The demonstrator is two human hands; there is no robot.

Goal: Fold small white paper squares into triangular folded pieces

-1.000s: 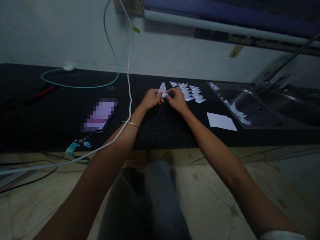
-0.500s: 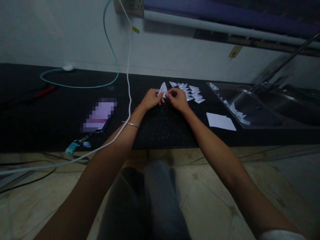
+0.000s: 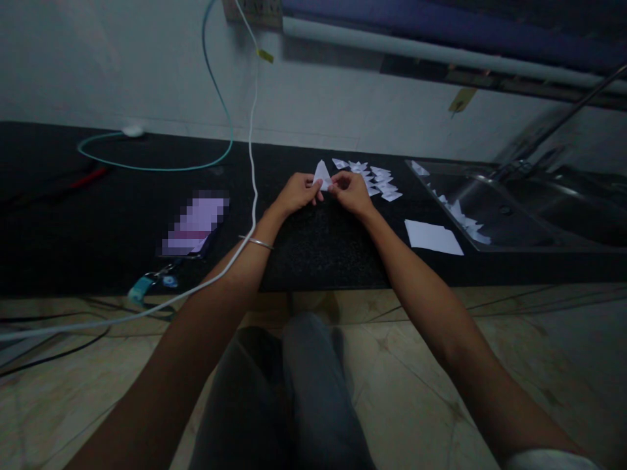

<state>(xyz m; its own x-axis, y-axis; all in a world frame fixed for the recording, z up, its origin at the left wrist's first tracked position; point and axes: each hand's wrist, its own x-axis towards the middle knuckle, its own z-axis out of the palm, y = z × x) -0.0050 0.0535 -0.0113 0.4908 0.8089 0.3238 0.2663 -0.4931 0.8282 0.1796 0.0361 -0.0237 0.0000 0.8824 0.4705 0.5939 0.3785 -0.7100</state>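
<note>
Head view: left hand (image 3: 296, 194) pinches white folded paper (image 3: 322, 175) at lower left edge, thumb on near face. Right hand (image 3: 354, 193) pinches its lower right corner, fingertips close together. Paper sits between both sets of fingertips, point up, above dark counter (image 3: 328, 254). Step in hand looks like shaping or creasing. Next move seems to call for steady left pinch, light right fingertips, edges lined up. Folded pieces (image 3: 390, 190) lie just beyond right fingers; flat sheets (image 3: 432, 238) nearer, farther right.
</note>
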